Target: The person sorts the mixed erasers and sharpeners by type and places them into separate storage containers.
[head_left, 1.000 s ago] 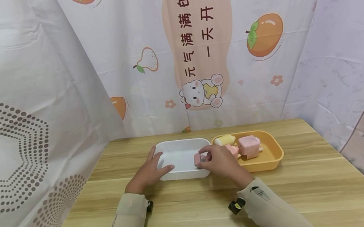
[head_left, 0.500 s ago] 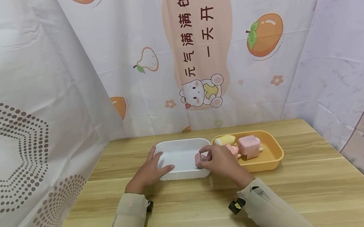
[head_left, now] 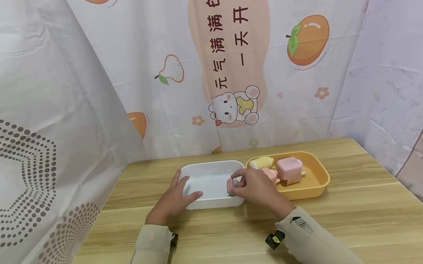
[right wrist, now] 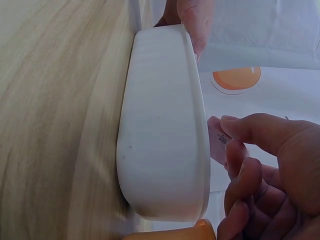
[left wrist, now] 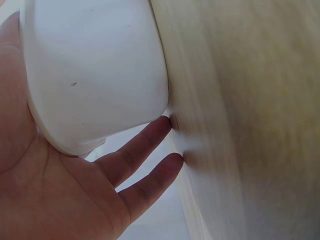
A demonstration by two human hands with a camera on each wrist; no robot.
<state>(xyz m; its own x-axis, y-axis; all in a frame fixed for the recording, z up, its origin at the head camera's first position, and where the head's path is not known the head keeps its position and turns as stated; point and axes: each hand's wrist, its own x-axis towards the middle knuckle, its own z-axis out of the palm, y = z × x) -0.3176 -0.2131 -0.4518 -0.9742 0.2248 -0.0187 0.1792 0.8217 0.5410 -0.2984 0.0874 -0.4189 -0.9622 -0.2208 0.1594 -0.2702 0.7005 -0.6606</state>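
A white tray [head_left: 213, 203] stands on the table. My left hand [head_left: 172, 199] holds its left end, with thumb and index finger over the rim. In the left wrist view, the palm lies along the tray's end wall [left wrist: 95, 75] and two fingers reach down near the tabletop. At the tray's right end, my right hand [head_left: 256, 186] pinches a small pink block [head_left: 230, 186] between thumb and fingers, over the tray. Dark print shows on this pink block [right wrist: 218, 141] in the right wrist view; the fingers hide part of it.
Right of the white tray stands a yellow tray [head_left: 318, 180]. It holds a yellow bottle-like item [head_left: 261, 163], a larger pink block-shaped item [head_left: 290, 170] with a white stub, and a coral item [head_left: 270, 175] partly behind my right hand. Printed curtains [head_left: 178, 123] hang behind the wooden table [head_left: 219, 251].
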